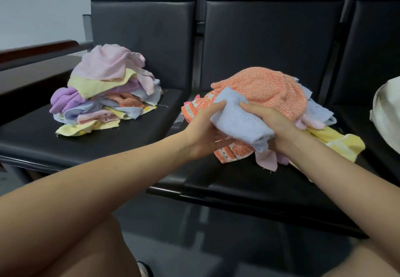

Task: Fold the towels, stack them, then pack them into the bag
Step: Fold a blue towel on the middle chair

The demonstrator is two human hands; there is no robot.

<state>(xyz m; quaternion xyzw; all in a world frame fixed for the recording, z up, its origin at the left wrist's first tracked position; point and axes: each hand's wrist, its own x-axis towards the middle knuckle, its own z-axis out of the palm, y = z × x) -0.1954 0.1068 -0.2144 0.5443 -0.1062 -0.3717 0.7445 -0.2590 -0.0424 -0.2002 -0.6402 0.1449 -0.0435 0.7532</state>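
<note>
Near the centre right of the frame both hands hold a light blue towel [238,119], bunched and partly folded, just above a loose pile of towels [279,103] on the middle black seat [227,179]. The left hand [203,131] grips the towel's left edge, thumb on top and fingers curled underneath; the right hand [268,123] grips its right side, thumb pressed onto the cloth and fingers wrapped round below. Both forearms reach in from the lower edge of the frame. The pile under the hands is topped by an orange terry towel [266,88]; an orange-and-white patterned towel [233,151] sticks out beneath the blue one, a yellow towel [339,142] spreads to the right, and pink and pale blue pieces show at the edges. In the left half of the frame a second heap of towels [104,90] sits on the left black seat [32,138], with a pale pink towel [110,62] on top, yellow, purple, blue and orange ones crumpled below. The two heaps lie well apart, each on its own seat. At the right edge of the frame, part of a cream-coloured bag [388,108] rests on the third seat, near the right pile but not touching it. A dark brown armrest [39,49] runs across the upper left of the frame, beside the left seat. The person's bare knees show at the bottom corners.
</note>
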